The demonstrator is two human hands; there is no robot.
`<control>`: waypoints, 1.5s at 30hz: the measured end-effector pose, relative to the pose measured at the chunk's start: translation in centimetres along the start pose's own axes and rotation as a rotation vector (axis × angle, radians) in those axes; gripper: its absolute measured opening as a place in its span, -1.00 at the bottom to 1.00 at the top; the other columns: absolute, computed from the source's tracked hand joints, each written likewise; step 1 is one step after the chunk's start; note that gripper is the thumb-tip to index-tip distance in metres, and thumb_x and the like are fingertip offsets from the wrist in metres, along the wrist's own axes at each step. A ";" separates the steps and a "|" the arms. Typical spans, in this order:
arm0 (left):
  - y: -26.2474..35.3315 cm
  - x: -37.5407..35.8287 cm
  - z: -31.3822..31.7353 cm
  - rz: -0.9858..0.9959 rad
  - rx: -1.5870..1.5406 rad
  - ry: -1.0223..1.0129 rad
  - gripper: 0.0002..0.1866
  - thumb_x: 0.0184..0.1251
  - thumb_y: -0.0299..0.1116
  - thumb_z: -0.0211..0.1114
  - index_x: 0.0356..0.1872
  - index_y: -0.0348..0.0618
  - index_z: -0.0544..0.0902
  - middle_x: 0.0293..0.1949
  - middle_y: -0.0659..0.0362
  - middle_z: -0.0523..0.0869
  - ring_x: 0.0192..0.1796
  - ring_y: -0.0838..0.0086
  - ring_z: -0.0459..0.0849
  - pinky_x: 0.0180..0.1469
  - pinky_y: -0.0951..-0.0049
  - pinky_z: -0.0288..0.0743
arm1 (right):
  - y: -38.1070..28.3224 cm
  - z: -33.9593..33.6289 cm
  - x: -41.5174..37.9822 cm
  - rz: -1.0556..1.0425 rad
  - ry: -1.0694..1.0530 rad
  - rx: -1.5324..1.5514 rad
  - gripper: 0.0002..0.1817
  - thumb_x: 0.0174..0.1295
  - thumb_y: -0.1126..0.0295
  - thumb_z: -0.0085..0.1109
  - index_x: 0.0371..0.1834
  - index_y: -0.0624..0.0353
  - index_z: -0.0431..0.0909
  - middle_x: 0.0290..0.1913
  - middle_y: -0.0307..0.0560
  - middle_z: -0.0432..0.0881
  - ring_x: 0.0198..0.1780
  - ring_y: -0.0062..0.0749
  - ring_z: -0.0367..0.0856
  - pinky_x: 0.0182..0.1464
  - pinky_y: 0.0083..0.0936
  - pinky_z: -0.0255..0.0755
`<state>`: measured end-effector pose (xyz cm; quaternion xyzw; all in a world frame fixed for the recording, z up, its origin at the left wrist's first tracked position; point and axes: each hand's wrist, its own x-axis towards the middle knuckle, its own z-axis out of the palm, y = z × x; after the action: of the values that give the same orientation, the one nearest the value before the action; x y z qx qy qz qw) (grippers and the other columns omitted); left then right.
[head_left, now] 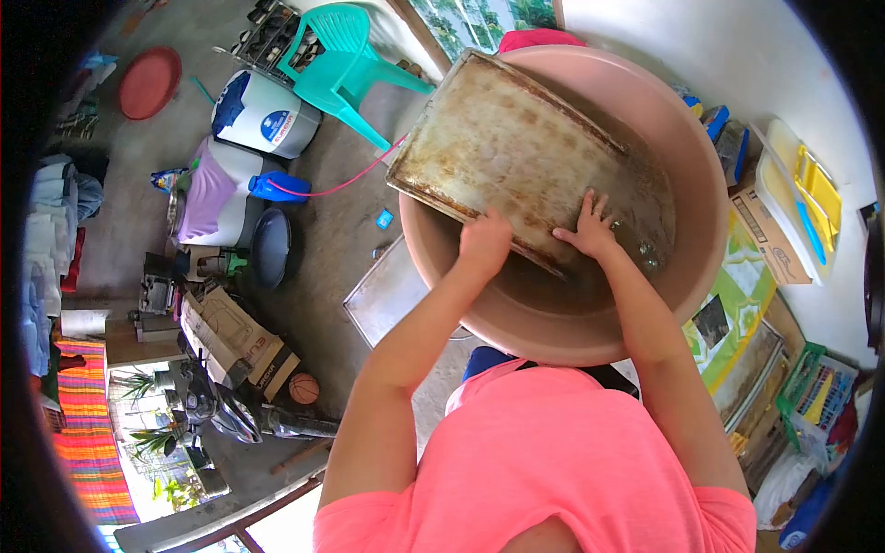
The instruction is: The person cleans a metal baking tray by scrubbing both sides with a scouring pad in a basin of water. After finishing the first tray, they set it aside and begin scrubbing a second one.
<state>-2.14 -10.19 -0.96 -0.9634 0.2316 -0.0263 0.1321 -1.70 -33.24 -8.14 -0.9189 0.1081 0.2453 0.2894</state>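
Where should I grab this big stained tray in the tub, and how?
Probably come from your left and grip the tray by its raised rim at the end jutting past the tub; the other end dips into murky water.

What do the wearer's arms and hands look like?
Short pink sleeves, forearms bare below them. Left hand and right hand: no gloves. No watch or bracelet visible on either wrist. Rings: too small to tell.

Tray (507, 138) partly in basin (693, 138), chair (343, 74) at basin's left, carton (767, 241) at its right
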 end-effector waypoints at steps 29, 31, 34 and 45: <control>-9.4 0.1 -3.8 -0.488 -0.344 0.361 -0.73 0.22 -0.33 0.20 -0.06 -0.09 0.50 -0.09 -0.04 0.58 -0.15 -0.04 0.64 -0.19 0.04 0.57 | 0.2 -0.1 0.5 -0.047 -0.018 -0.076 0.32 -0.01 -0.25 0.32 0.53 -0.05 -0.53 0.54 0.27 -0.51 0.47 0.49 -0.20 0.37 0.16 0.07; -8.2 0.0 -3.3 -0.401 -0.348 0.434 -0.68 0.20 -0.34 0.25 -0.02 -0.10 0.47 -0.06 -0.03 0.55 -0.13 -0.01 0.63 -0.19 0.06 0.56 | 0.1 0.0 0.7 -0.048 -0.013 -0.072 0.33 -0.02 -0.25 0.33 0.54 -0.07 -0.53 0.54 0.25 -0.53 0.47 0.49 -0.19 0.37 0.18 0.07; -6.9 0.2 -2.6 -0.328 -0.202 0.449 -0.65 0.18 -0.32 0.28 -0.01 -0.12 0.46 -0.05 -0.03 0.53 -0.14 0.01 0.63 -0.15 0.11 0.56 | 0.4 0.2 0.9 -0.051 -0.006 -0.058 0.33 -0.03 -0.24 0.34 0.53 -0.08 -0.54 0.54 0.23 -0.55 0.48 0.48 -0.20 0.37 0.19 0.06; -0.6 -0.4 -0.2 -0.038 -0.128 0.086 -0.55 0.10 -0.39 0.29 0.07 -0.13 0.48 0.02 -0.01 0.50 0.00 0.14 0.58 0.00 0.17 0.49 | -0.1 -0.6 0.4 -0.029 -0.030 -0.076 0.33 -0.02 -0.25 0.33 0.53 -0.14 -0.56 0.55 0.15 -0.57 0.50 0.41 -0.24 0.40 0.14 0.02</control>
<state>-2.26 -9.59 -0.60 -0.9721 0.2198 -0.0553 0.0597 -1.09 -33.48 -7.86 -0.9268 0.0810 0.2589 0.2595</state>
